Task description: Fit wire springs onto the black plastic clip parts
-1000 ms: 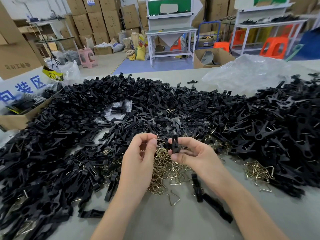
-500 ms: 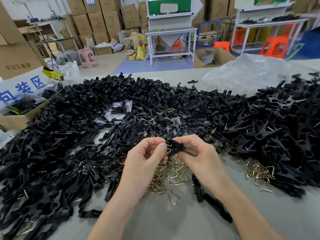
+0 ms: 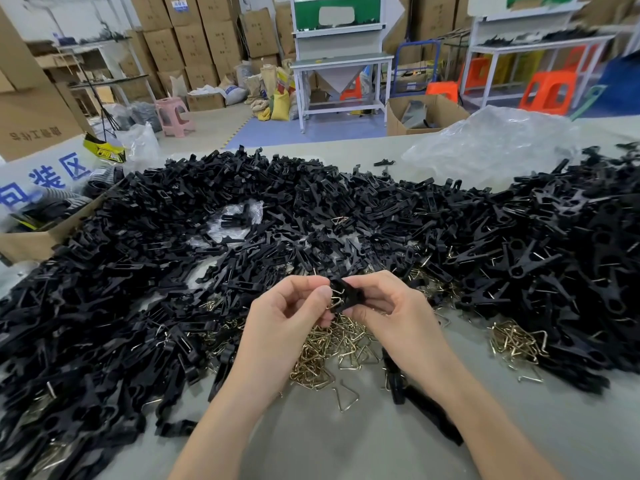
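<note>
My right hand (image 3: 391,306) grips a black plastic clip part (image 3: 348,294) above the table's middle. My left hand (image 3: 287,317) pinches a gold wire spring (image 3: 335,299) against that clip's left end. Both hands meet just over a heap of loose gold wire springs (image 3: 332,348). A wide pile of black clip parts (image 3: 173,254) covers the table to the left and behind. Most of the held clip is hidden inside my right fingers.
Another pile of black clips (image 3: 554,271) with springs in them lies at the right, with a small spring cluster (image 3: 516,344) at its edge. A cardboard box (image 3: 41,240) sits at the left edge, a crumpled clear plastic bag (image 3: 495,143) at the back right. Two black clips (image 3: 422,410) lie under my right wrist.
My hands have closed together: the left thumb and fingers, apart from the clip a second ago, now pinch the spring against it. The right hand has turned the clip slightly.
</note>
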